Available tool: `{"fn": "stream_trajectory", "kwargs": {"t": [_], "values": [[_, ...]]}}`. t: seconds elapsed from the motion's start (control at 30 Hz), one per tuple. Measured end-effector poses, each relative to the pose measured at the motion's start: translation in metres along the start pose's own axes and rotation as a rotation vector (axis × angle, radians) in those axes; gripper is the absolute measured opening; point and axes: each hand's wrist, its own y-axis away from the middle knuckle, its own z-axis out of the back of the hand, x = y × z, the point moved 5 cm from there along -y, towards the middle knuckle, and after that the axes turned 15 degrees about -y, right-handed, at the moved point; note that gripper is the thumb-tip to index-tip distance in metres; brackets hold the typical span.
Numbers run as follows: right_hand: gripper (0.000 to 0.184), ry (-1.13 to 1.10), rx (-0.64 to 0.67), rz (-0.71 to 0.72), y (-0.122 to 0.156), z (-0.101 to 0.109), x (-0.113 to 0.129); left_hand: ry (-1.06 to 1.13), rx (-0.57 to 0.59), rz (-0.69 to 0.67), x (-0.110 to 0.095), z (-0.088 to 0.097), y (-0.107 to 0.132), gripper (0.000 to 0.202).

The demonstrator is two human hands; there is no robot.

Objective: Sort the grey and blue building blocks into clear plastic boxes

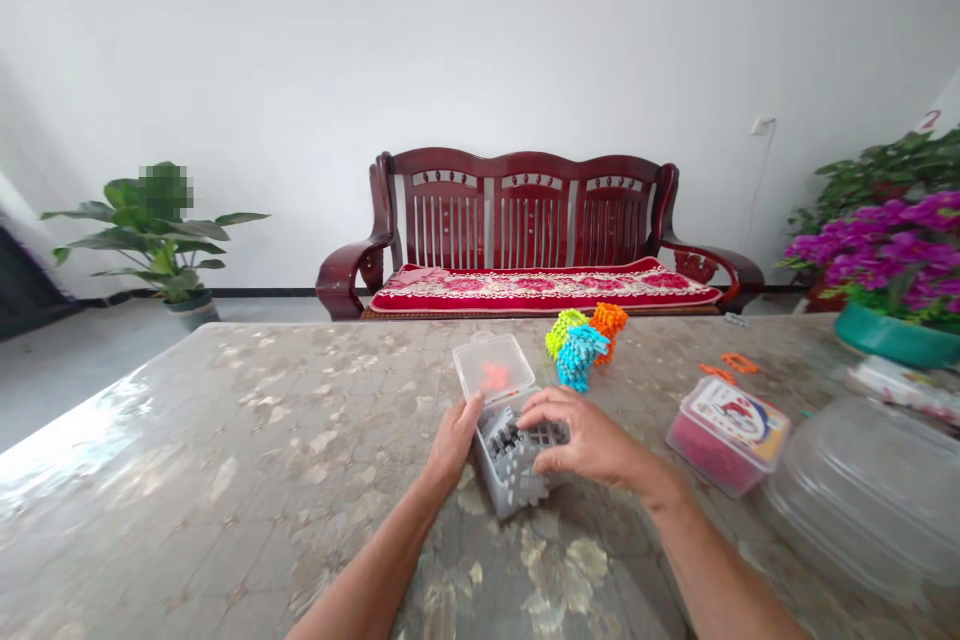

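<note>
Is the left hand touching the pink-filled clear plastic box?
No, the left hand grips grey interlocking plastic blocks; the pink-filled clear plastic box sits apart to the right.

Dark red wooden settee (525, 220) placed against plain white wall (300, 50), red floral cushion (544, 287) laid on its seat. Leafy potted plant (154, 230) stood left of settee on grey floor (90, 340); purple flowering plant (877, 255) seen right of it, wall socket (763, 125) above its arm.

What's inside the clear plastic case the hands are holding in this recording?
The clear plastic case is packed with grey interlocking plastic pieces; an orange piece shows through its raised lid. The right hand covers the upper pieces, hiding what lies beneath.
</note>
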Motion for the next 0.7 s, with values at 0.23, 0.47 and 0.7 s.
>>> {"fn": "stream_trajectory", "kwargs": {"t": [0.23, 0.47, 0.7], "values": [[0.005, -0.154, -0.127, -0.008, -0.005, -0.008, -0.011, -0.243, -0.382, -0.009, -0.008, 0.022, 0.012, 0.049], [0.009, -0.052, -0.172, 0.060, -0.005, -0.012, -0.006, -0.866, -0.177, -0.381, -0.068, 0.002, 0.059, 0.024], [0.015, -0.430, -0.405, -0.025, 0.004, 0.002, -0.032, -0.926, -0.125, -0.432, -0.077, -0.004, 0.082, 0.047]]}}
